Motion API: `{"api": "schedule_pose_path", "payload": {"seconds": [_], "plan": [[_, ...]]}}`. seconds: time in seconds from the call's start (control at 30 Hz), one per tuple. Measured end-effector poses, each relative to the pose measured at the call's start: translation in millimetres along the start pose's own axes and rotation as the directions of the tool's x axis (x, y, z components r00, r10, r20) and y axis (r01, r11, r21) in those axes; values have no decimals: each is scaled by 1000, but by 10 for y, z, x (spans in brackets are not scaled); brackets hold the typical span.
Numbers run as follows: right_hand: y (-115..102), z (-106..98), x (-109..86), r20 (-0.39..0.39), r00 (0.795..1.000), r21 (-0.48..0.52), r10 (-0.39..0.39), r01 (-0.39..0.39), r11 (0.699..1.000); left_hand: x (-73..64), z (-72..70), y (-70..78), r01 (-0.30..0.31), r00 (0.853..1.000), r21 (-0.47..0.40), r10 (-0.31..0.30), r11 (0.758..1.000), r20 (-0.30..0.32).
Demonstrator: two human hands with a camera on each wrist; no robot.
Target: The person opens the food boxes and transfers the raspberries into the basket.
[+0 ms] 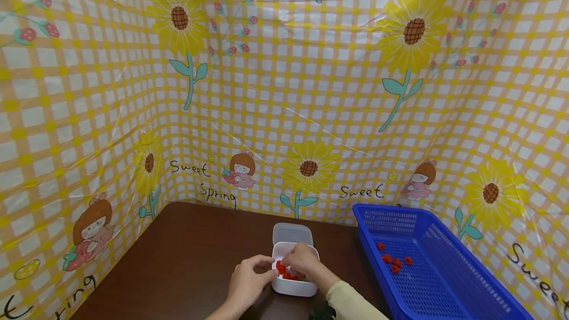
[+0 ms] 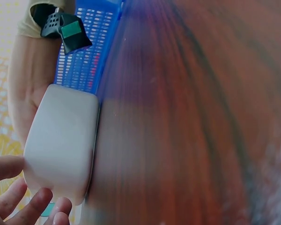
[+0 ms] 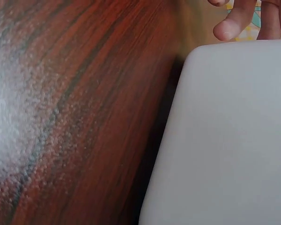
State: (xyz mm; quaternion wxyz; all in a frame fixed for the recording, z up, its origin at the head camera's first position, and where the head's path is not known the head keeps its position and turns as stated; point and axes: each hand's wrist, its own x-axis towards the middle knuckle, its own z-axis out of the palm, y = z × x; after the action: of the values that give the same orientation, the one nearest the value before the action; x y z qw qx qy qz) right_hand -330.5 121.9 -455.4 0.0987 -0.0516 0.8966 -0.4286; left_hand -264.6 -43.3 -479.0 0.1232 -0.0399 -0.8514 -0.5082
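Observation:
A white plastic box (image 1: pixel 293 288) stands on the table with its translucent lid (image 1: pixel 292 234) folded back behind it. Several small red raspberries (image 1: pixel 286 276) lie inside. My left hand (image 1: pixel 250 279) is at the box's left side, fingertips and thumb against its wall and rim; in the left wrist view its fingers (image 2: pixel 35 206) are spread by the box's end. Over the box, my right hand (image 1: pixel 302 261) reaches down with bent fingers, the tips beside a raspberry (image 1: pixel 279 263). Whether they pinch it is hidden. The right wrist view shows mostly the box's outer wall (image 3: pixel 225 136).
To the right stands a blue perforated basket (image 1: pixel 444 260) with several raspberries (image 1: pixel 395 262) near its left side. The dark brown wooden table (image 1: pixel 191 256) extends left of the box. A checked sunflower cloth (image 1: pixel 284 98) hangs behind and at both sides.

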Motion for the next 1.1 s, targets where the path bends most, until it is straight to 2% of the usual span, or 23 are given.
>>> {"api": "schedule_pose_path", "payload": {"seconds": [0.3,0.43,1.1], "plan": [[29,36,47,-33,999,-36,-22,21,999,0,-10,-9,26,1000,0,-26,1000,3],[33,36,48,-41,998,-44,-40,38,998,-3,-2,-15,17,1000,10,-17,1000,-4],[-9,-15,3,-9,999,1,-40,40,999,7,12,6,18,1000,9,-18,1000,6]]}}
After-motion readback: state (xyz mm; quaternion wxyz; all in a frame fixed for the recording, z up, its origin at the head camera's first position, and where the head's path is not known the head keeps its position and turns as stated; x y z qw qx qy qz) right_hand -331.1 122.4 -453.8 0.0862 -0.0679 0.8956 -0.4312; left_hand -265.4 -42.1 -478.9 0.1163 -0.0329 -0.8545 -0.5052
